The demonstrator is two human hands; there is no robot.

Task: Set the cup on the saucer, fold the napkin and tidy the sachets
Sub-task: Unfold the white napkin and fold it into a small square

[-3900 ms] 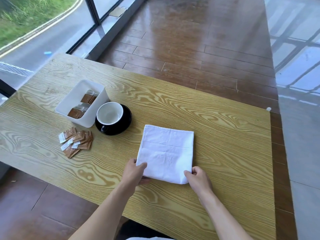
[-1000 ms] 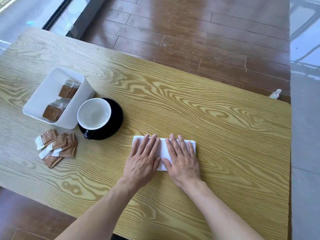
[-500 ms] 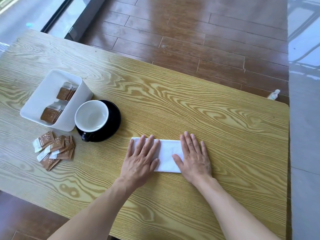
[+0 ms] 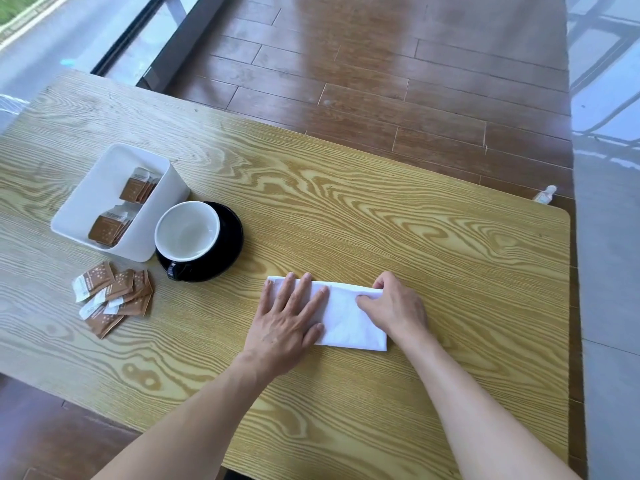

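- Since half a second ago, my right hand [image 4: 398, 308] has curled, pinching the napkin's [image 4: 349, 323] far right corner.
- My left hand [image 4: 287, 320] lies flat, fingers straight, pressing its left end on the bench [image 4: 433, 244].
- Cup [image 4: 187, 232] sits on saucer [image 4: 228, 237], beyond my left hand.

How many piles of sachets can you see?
3. One loose pile of sachets lies on the table, left of the cup. Two stacks stand in the white box: far stack, near stack. Single sachets overlap, so some may be hidden.

White napkin [image 4: 349, 318] folded flat; cup [image 4: 187, 232] on saucer [image 4: 232, 233]; sachets [image 4: 112, 296] apparently loose.
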